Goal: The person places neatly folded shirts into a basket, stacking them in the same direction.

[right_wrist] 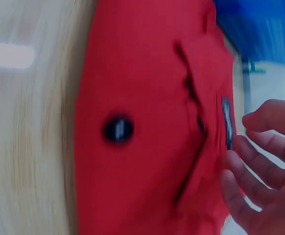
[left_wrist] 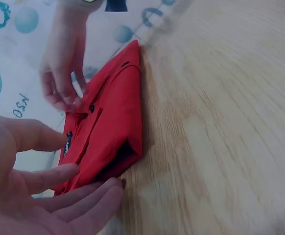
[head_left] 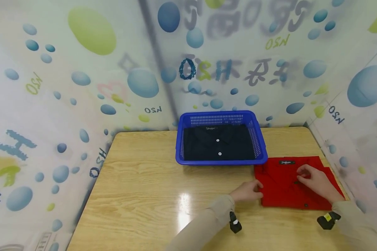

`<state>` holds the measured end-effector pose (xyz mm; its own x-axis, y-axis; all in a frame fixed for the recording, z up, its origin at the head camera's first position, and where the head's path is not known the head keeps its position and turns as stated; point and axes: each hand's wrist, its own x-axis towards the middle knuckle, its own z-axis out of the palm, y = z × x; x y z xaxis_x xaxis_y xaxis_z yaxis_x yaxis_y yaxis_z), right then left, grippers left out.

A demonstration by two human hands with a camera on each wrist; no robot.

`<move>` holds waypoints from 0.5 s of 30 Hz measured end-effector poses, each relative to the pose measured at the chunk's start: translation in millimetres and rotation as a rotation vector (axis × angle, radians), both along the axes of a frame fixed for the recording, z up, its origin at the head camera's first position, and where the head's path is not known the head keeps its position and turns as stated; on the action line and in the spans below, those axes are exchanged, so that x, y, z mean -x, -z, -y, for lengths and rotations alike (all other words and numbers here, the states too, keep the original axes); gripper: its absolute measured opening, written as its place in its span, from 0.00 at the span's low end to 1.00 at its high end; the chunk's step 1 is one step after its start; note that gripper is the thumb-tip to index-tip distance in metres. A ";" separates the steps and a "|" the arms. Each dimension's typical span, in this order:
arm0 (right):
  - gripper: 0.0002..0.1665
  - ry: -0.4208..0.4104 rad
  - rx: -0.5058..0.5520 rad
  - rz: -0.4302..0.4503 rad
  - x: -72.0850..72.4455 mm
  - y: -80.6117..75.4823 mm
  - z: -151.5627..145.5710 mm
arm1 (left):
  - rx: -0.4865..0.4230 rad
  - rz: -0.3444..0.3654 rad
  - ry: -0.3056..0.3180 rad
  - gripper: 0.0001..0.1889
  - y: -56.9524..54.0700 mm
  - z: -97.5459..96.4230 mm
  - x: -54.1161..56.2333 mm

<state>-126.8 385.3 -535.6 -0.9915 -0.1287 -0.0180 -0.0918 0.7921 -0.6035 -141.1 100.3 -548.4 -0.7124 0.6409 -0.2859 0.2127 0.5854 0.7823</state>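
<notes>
A folded red polo shirt [head_left: 279,191] with dark buttons and a dark neck label lies on the table, collar toward the back. At its left edge is my left hand [head_left: 247,191]; in the left wrist view its fingers [left_wrist: 91,203] are extended beside the fold, thumb apart, gripping nothing. Over the shirt's right part hovers my right hand [head_left: 315,181], fingers loosely bent. The right wrist view shows these fingers [right_wrist: 260,171] near the collar and label, with no cloth pinched. Behind, a blue plastic basket [head_left: 221,162] contains a folded dark shirt [head_left: 204,148] with white buttons.
The wooden table [head_left: 138,181] stands against patterned walls [head_left: 119,69] at its back and sides. The basket is near the back edge, its front right corner close to the red shirt. Dark wrist cameras [head_left: 235,223] are strapped over both sleeves.
</notes>
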 end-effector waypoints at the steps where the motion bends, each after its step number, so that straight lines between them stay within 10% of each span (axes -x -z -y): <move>1: 0.13 0.003 -0.013 0.001 -0.3 0.7 -6.1 | -0.011 0.019 -0.031 0.12 -0.3 -1.6 -0.1; 10: 0.14 0.011 -0.091 -0.018 -3.0 10.9 -53.5 | -0.093 0.113 -0.197 0.13 1.5 -10.2 7.2; 15: 0.20 0.062 -0.133 0.016 -10.0 13.5 -66.8 | -0.257 0.304 -0.340 0.14 2.3 -12.4 11.0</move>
